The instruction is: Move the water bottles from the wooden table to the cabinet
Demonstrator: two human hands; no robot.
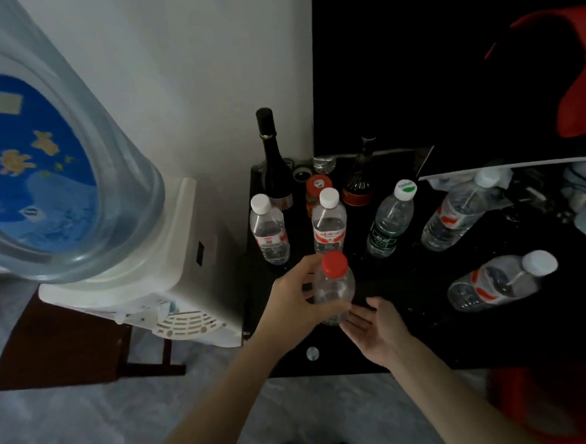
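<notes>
Gripping the red-capped bottle [335, 288] upright in the left hand [291, 302], near edge of the black cabinet top [411, 334]; right hand [377, 326] spreading open, palm up, just right of its base. Standing farther: white-capped bottles [329, 219].

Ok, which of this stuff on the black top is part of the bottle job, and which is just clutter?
Job:
red-capped bottle, gripped by left hand
four white-capped water bottles
green-label bottle

Clutter:
dark wine bottle
brown bottle
orange-lidded jar
water dispenser
</notes>
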